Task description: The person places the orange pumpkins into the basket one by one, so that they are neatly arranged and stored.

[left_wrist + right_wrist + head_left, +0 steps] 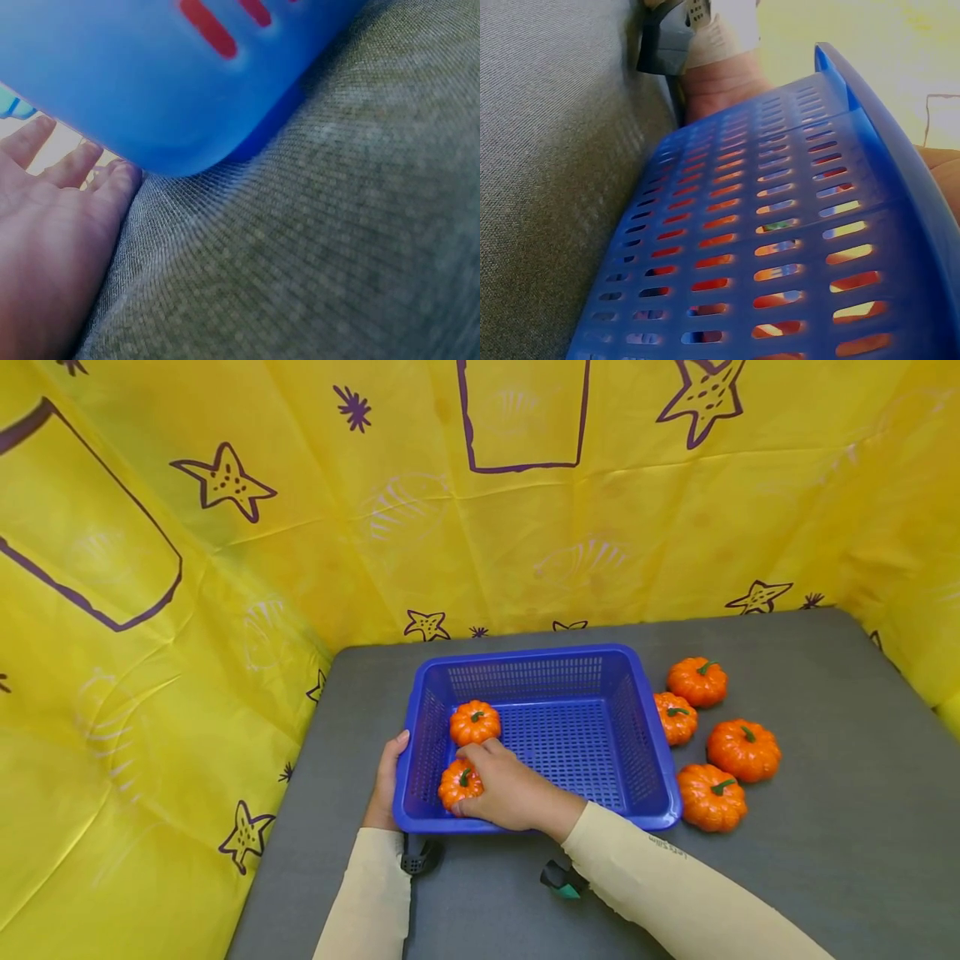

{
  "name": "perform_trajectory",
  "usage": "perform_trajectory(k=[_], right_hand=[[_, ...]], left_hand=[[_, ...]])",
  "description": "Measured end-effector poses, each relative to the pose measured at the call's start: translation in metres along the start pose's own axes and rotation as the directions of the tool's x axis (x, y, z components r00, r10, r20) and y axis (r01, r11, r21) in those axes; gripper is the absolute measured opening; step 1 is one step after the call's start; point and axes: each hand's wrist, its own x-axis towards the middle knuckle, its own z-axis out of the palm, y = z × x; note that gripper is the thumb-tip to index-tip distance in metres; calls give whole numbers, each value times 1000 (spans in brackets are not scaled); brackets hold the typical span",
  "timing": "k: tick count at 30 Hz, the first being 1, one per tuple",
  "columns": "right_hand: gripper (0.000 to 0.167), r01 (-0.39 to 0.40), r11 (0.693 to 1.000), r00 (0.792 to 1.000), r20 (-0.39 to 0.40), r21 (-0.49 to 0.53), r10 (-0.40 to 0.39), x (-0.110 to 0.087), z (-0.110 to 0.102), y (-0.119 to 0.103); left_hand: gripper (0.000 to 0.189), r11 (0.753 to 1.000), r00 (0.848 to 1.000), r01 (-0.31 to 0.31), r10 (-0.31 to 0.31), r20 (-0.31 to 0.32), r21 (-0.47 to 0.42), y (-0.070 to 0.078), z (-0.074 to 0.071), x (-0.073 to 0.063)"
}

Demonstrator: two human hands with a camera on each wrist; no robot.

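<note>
A blue plastic basket with slotted walls sits on the grey table. Inside it, toward the left, my right hand grips a small orange pumpkin, thumb and fingers on either side of it. Just behind lies another pumpkin with a green stem. My left hand rests against the basket's left side; its fingers look extended along the wall in the left wrist view, where the basket corner shows close up. From the right wrist, the near wall hides most of the contents, with orange showing through the slots.
Right of the basket lie several more pumpkins: one at the back, one by the basket wall, one farther right and one in front. A yellow patterned cloth hangs behind and beside the grey table.
</note>
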Motion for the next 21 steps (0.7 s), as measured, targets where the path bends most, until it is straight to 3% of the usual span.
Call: perform_trajectory(k=[13,21], right_hand=[[65,55,991,998,-49,124,-49,-3,-6,0],[60,144,959,985,-125,244,-116,-8,-9,-2]], left_hand=[[74,1000,1000,-2,2,-1,-6,-1,-1,1],[74,1000,999,-15,15,29,-24,-1,-1,2]])
